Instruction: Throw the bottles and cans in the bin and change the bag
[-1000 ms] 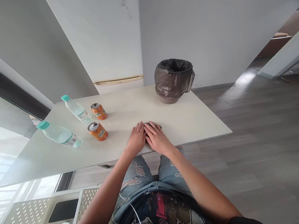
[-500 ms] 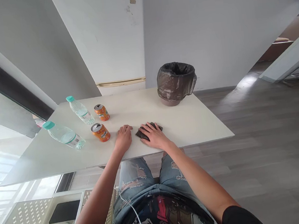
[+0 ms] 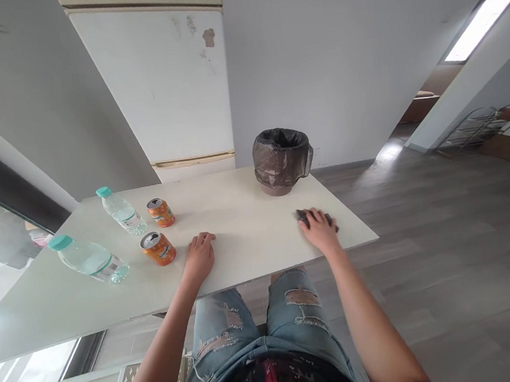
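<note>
Right hand (image 3: 321,232) palm-down, fingers flat on small dark folded soft pad (image 3: 302,214), not gripping. Left hand (image 3: 200,256) well apart, loosely curled, empty, resting on smooth white bench (image 3: 244,216). Orange metal can (image 3: 158,248) just left of it. Round bin, crinkled dark plastic liner (image 3: 281,161), beyond right hand.

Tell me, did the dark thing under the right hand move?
Yes. The dark thing under the right hand slid right along the table: before it lay left of the bin, now slightly right of it.
</note>
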A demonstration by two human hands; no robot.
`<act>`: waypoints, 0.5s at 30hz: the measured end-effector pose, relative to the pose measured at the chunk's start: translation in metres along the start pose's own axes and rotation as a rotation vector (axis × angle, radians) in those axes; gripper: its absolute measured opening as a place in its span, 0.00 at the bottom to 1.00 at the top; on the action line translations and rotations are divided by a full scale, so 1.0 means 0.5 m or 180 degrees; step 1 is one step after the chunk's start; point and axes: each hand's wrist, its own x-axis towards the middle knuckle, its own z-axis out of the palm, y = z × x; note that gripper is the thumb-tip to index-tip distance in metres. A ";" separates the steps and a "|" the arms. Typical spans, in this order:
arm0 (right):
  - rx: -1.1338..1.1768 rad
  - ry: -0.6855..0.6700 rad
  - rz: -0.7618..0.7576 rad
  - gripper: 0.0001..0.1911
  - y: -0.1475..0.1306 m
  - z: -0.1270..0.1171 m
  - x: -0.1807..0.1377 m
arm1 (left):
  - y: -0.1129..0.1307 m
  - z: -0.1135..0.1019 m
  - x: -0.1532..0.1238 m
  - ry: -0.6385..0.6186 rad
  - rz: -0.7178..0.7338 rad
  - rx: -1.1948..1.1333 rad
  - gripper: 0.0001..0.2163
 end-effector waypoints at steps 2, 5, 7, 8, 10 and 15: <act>-0.0121 -0.0123 0.0295 0.39 0.064 -0.014 0.009 | -0.001 0.002 0.001 0.0013 0.0004 0.0021 0.17; -0.0245 -0.0171 0.0256 0.41 0.100 -0.023 0.006 | 0.000 0.002 0.003 0.0044 -0.0003 0.0031 0.17; -0.0288 -0.0175 0.0154 0.41 0.096 -0.025 0.000 | 0.002 0.001 0.003 0.0049 -0.0012 0.0012 0.17; -0.0297 -0.0177 0.0136 0.41 0.090 -0.026 -0.004 | 0.002 0.001 0.003 0.0048 -0.0019 0.0003 0.17; -0.0299 -0.0053 0.0158 0.41 0.079 -0.027 -0.011 | 0.003 0.001 0.003 0.0047 -0.0020 -0.0003 0.17; -0.0382 0.0698 -0.0216 0.37 0.075 -0.026 -0.025 | -0.001 0.003 0.001 0.0053 -0.0006 0.0000 0.17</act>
